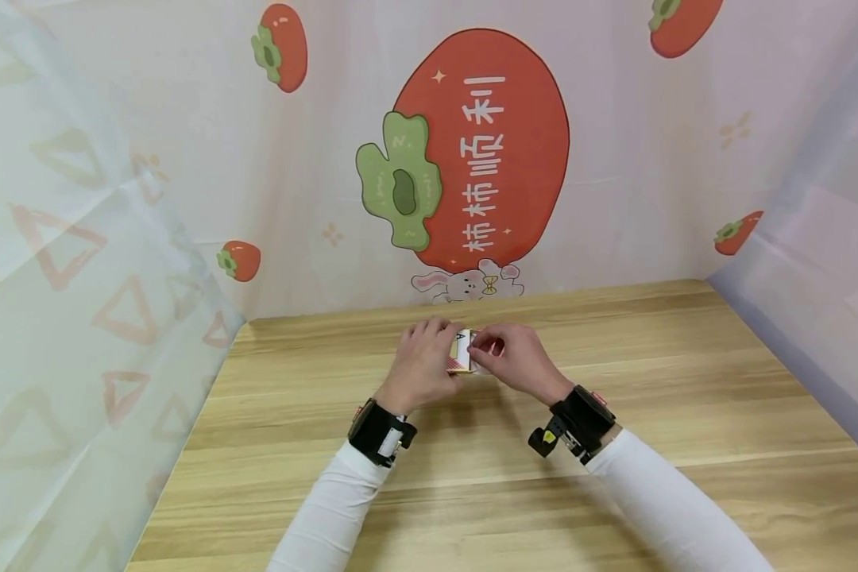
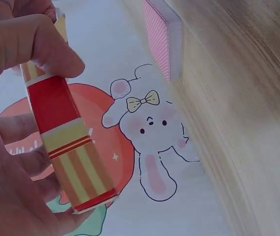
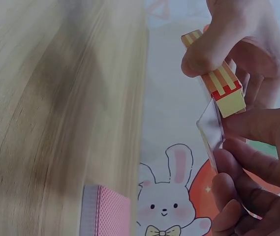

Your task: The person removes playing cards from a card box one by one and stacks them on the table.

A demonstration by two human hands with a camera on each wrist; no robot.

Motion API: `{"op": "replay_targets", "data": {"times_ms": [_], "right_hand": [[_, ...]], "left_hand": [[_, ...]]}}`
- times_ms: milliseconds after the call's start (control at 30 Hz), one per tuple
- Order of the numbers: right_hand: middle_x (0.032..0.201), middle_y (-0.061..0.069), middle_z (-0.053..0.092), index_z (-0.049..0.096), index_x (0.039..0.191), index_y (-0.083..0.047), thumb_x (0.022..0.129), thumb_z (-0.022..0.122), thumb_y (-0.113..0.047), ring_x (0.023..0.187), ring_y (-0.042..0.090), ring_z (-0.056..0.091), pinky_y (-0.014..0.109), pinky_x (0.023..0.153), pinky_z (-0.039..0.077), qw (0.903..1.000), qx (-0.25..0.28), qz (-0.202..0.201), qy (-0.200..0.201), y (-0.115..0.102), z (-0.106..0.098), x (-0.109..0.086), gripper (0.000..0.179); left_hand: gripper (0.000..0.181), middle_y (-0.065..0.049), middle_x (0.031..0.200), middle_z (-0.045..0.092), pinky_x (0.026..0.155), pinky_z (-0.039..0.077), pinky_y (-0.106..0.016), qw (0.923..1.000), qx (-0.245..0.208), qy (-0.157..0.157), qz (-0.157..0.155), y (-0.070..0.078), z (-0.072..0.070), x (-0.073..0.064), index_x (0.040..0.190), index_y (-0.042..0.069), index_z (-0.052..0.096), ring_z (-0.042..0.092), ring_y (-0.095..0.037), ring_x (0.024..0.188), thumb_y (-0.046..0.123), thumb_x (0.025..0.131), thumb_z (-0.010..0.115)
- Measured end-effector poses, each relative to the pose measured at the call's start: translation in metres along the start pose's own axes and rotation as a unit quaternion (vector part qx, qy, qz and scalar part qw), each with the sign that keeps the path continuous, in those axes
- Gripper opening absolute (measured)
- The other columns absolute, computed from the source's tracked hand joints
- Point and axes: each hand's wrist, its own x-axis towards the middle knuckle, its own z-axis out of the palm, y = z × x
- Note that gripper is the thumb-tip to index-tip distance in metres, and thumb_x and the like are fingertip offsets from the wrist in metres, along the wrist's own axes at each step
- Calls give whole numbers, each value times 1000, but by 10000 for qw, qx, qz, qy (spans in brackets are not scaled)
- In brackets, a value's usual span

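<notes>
My left hand (image 1: 423,359) grips a striped box (image 1: 460,355), right hand (image 1: 516,361) pinches clear wrap (image 3: 211,129); wooden surface (image 1: 686,381), persimmon backdrop (image 1: 482,151), card deck (image 3: 106,216) lying nearby.

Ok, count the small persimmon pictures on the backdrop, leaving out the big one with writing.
4: upper-left persimmon; low-left persimmon; top-right persimmon, cut by the frame edge; right persimmon, partly behind the side curtain. More may be hidden.

At two o'clock the left hand (image 3: 238,34) pinches a striped card box (image 3: 218,81); the right hand (image 3: 258,172) pinches clear wrapping (image 3: 211,125) at four o'clock.
</notes>
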Motion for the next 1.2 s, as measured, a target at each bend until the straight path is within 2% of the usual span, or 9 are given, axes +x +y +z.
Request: {"op": "replay_targets", "data": {"times_ms": [233, 467, 633, 767, 933, 1067, 1200], "right_hand": [[76, -7, 59, 67, 86, -18, 80, 68, -31, 67, 12, 53, 27, 56, 43, 9984, 226, 525, -18, 0, 2, 3, 14], [67, -4, 58, 62, 74, -14, 76, 72, -30, 61, 12, 52, 29, 53, 41, 9949, 123, 983, 173, -2, 5, 5, 18], [64, -3, 56, 61, 68, -15, 76, 72, -33, 58, 14, 51, 29, 51, 40, 9917, 69, 1282, -9, -3, 3, 6, 22], [66, -1, 58, 64, 71, -15, 76, 71, -36, 60, 17, 51, 29, 52, 40, 9868, 422, 1526, -336, 0, 0, 6, 24], [68, 6, 58, 66, 72, -14, 75, 71, -41, 63, 19, 47, 29, 53, 35, 9758, 905, 1878, -658, 6, -4, 4, 27], [73, 12, 57, 66, 74, -9, 78, 69, -36, 67, 21, 45, 30, 56, 35, 9666, 1394, 1959, -889, 12, -9, 0, 27], [76, 12, 54, 64, 76, -4, 84, 64, -31, 73, 26, 47, 34, 63, 39, 9555, 1826, 2017, -1141, 17, -16, -3, 28]], "left_hand": [[74, -3, 122, 48, 94, 29, -48, 9997, 226, 115, 74, 1, 3, 0, 130, 17, 47, 43, -25, 114, 31, 62, 72], [73, -3, 122, 48, 94, 30, -47, 9994, 318, 110, 112, 3, 0, 1, 129, 19, 47, 42, -25, 116, 36, 63, 73], [73, -4, 122, 48, 94, 30, -48, 9995, 282, 71, 136, 3, -5, 1, 129, 18, 48, 42, -26, 116, 36, 63, 74], [73, -4, 122, 48, 94, 30, -49, 9997, 227, -16, 128, 2, -7, 0, 129, 17, 49, 42, -26, 116, 36, 63, 73], [71, -3, 121, 48, 94, 30, -49, 9998, 133, -127, 70, 0, -7, -2, 128, 18, 50, 42, -25, 115, 37, 64, 73], [71, -2, 122, 48, 95, 29, -49, 9997, 114, -209, 6, 0, -7, -3, 129, 20, 50, 42, -25, 116, 38, 64, 74], [73, -1, 123, 48, 96, 28, -48, 9997, 92, -240, -37, 0, -7, -4, 130, 21, 49, 42, -25, 117, 37, 63, 74]]}}
